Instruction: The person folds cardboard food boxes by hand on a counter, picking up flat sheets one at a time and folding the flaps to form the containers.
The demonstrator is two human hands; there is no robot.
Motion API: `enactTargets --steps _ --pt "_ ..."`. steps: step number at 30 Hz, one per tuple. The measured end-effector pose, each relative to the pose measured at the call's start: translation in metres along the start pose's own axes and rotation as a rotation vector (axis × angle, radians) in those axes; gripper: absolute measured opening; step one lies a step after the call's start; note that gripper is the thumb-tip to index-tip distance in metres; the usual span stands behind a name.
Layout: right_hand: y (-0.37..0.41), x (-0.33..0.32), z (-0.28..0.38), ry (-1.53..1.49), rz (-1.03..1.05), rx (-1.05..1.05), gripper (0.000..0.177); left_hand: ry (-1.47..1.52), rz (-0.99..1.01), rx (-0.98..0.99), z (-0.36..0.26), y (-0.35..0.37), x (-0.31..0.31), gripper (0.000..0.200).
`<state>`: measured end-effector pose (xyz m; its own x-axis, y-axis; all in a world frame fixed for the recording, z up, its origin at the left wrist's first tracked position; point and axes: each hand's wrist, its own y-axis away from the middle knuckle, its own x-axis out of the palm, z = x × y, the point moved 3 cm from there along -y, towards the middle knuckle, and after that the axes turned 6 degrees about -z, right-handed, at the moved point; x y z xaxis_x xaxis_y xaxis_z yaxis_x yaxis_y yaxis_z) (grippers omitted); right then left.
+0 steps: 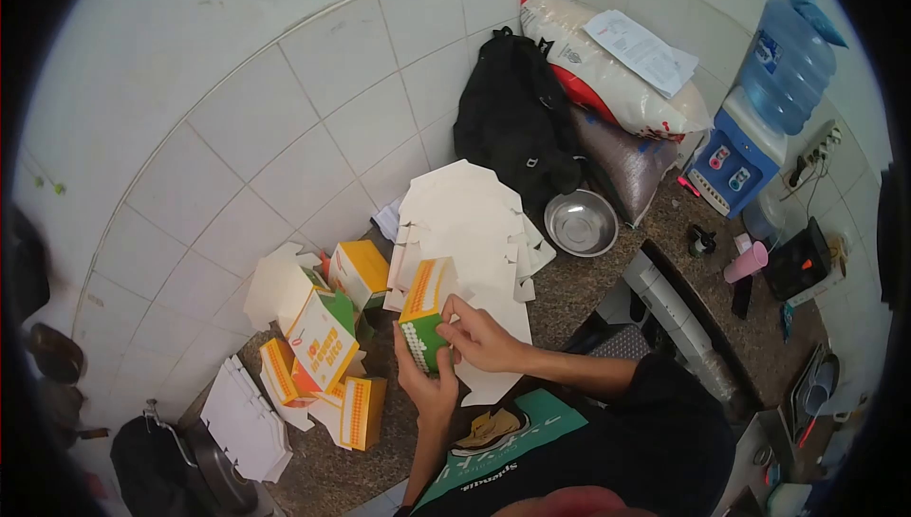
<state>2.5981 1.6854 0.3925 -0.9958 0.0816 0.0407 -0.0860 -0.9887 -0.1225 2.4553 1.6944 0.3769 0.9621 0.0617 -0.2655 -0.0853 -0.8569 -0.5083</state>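
Both hands hold a small yellow, white and green cardboard box [423,291] in front of my chest. My left hand [427,387] wraps round its lower end from the left and below. On the right side, my right hand [482,341] pinches the green end with thumb and fingers; the exact fold under the fingertips is hidden. Behind the box lies a stack of flat white cardboard blanks [465,204] with cut edges. To the left sit several shaped boxes in a pile, among them a printed yellow and white box [323,339] and a smaller yellow box [362,413].
Another stack of white blanks [249,417] lies at the left counter edge. Along the back are a black backpack [512,114], a large white sack [607,71] and a metal bowl [581,223]. A water dispenser [738,152] and pink cup [746,262] stand right.
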Motion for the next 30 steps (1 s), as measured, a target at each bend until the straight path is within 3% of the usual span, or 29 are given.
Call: enactTargets --steps 3,7,9,11,12,13,16,17,19,21,23,24,26,28,30 --pt "-0.015 -0.002 0.009 0.020 0.101 -0.050 0.015 -0.034 -0.072 0.045 0.010 -0.009 -0.004 0.063" --pt "-0.030 -0.027 0.009 0.079 0.054 -0.081 0.021 -0.149 -0.056 0.112 0.008 -0.012 -0.017 0.061" --pt "-0.025 -0.027 0.006 0.186 0.037 -0.139 0.022 -0.155 0.077 0.098 0.006 -0.007 -0.021 0.060" --pt "-0.009 -0.015 -0.017 0.150 0.010 -0.152 0.020 -0.117 0.080 0.032 0.009 -0.003 -0.019 0.058" --pt "0.000 -0.001 -0.030 0.069 0.030 -0.002 0.020 -0.097 0.063 0.015 0.014 -0.001 -0.018 0.059" --pt "-0.002 0.005 -0.038 0.062 0.050 0.009 0.020 -0.082 0.043 -0.005 0.017 0.002 -0.020 0.059" --pt "-0.014 0.021 -0.038 -0.439 0.223 0.160 0.017 -0.032 -0.044 -0.091 0.015 0.007 -0.030 0.062" --pt "-0.020 0.028 -0.028 -0.451 0.270 0.192 0.017 -0.065 -0.080 -0.124 0.018 0.013 -0.034 0.062" --pt "-0.039 0.041 -0.001 -0.246 0.323 0.054 0.022 0.015 -0.251 -0.029 0.019 0.008 -0.039 0.066" --pt "-0.068 0.056 0.033 0.139 0.616 -0.199 0.030 -0.095 -0.337 0.022 0.015 -0.004 -0.050 0.067" --pt "-0.085 0.068 0.069 0.155 0.606 -0.388 0.030 -0.173 -0.621 -0.008 0.034 -0.016 -0.075 0.065" --pt "-0.088 0.066 0.078 0.141 0.598 -0.383 0.030 -0.055 -0.725 -0.079 0.039 -0.030 -0.083 0.061" --pt "-0.099 0.053 0.092 0.106 0.331 -0.427 0.026 0.140 -0.916 -0.180 0.042 -0.056 -0.092 0.055" --pt "-0.109 0.025 0.057 0.089 0.084 -0.381 0.017 0.048 -0.869 -0.338 0.135 -0.037 -0.125 0.050" --pt "-0.106 -0.005 0.011 0.428 0.041 -0.279 0.021 0.065 -0.855 -0.453 0.161 -0.013 -0.154 0.045"
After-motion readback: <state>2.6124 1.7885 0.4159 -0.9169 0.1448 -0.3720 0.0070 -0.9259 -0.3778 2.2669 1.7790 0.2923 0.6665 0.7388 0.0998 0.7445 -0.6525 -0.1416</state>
